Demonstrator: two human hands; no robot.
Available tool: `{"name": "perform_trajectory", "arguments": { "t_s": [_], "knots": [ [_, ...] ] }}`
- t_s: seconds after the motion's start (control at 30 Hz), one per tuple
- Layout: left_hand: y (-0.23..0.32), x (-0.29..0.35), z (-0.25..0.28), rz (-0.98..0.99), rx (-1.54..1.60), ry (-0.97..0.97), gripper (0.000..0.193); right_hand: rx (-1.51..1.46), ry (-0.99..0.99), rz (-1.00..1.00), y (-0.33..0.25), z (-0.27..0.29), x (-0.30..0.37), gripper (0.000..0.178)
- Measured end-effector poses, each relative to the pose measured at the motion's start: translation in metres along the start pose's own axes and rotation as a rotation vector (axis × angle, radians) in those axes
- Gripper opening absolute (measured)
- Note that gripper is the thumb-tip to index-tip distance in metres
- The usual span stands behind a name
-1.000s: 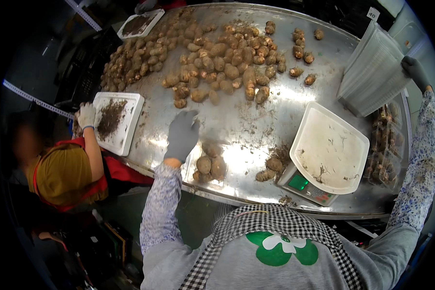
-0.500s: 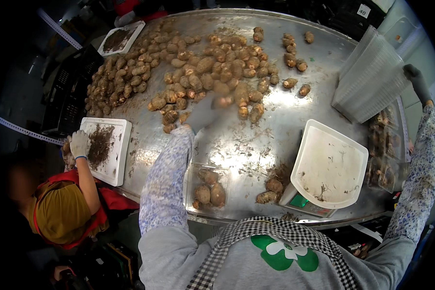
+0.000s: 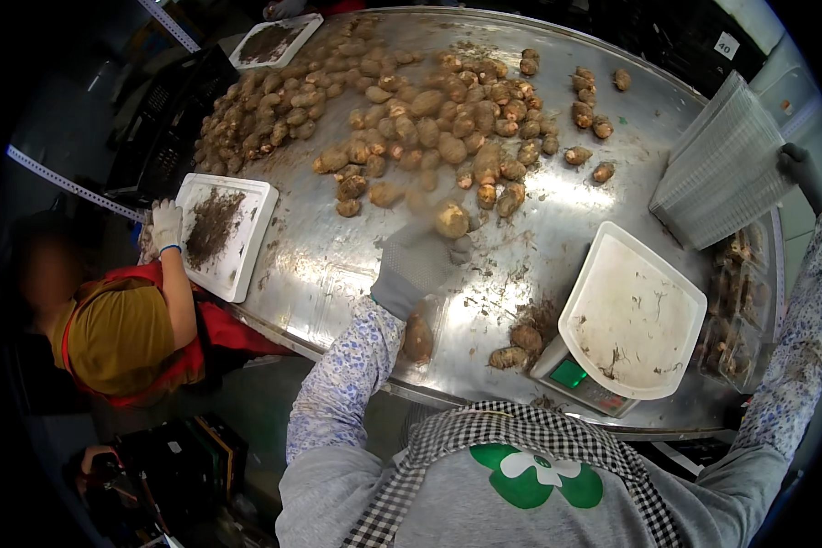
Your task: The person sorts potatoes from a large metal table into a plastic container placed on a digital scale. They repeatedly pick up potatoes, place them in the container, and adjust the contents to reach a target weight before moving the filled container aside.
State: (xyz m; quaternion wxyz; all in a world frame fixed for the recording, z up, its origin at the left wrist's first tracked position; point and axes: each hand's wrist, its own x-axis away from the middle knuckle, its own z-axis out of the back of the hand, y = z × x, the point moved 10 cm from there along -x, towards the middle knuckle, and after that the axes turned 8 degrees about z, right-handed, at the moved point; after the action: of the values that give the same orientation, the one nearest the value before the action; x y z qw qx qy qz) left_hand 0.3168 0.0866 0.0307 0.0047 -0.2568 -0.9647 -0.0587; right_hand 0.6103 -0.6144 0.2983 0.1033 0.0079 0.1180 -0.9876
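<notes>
My left hand (image 3: 416,271), in a grey glove, is closed round a brown taro (image 3: 451,220) just above the metal table. Beneath that wrist lies a clear plastic box, mostly hidden by my sleeve, with one taro (image 3: 418,338) showing. Beyond the hand spreads a large heap of loose taros (image 3: 420,119). Far to the right, my right hand (image 3: 799,166), also in a dark grey glove, has its fingers curled at the outer edge of a tall stack of clear plastic boxes (image 3: 723,164).
A scale with a white, soil-flecked pan (image 3: 632,315) stands at the front right, with two taros (image 3: 516,347) beside it. Filled clear boxes (image 3: 735,310) line the right edge. At left, a co-worker's gloved hand (image 3: 167,225) rests at a white soil tray (image 3: 256,233); a black crate (image 3: 173,119) stands behind.
My left hand has drawn back from the heap toward me, bringing a taro. The right hand stays at the box stack. The whole view has shifted slightly.
</notes>
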Motion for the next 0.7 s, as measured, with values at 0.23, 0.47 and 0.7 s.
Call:
{"name": "perform_trajectory", "arguments": {
  "t_s": [0.23,0.47,0.7],
  "knots": [
    [-0.017,0.029,-0.024,-0.157,-0.338,0.177,0.053,-0.484,-0.169,-0.168,-0.082,-0.027,0.015,0.017],
    [-0.027,0.033,-0.029,-0.202,-0.599,0.184,0.050,0.534,0.308,0.200,-0.077,0.009,-0.009,0.025],
    [-0.022,0.029,0.025,-0.170,-1.074,0.426,0.034,0.040,0.961,0.099,-0.172,0.062,0.109,0.035]
  ]
}}
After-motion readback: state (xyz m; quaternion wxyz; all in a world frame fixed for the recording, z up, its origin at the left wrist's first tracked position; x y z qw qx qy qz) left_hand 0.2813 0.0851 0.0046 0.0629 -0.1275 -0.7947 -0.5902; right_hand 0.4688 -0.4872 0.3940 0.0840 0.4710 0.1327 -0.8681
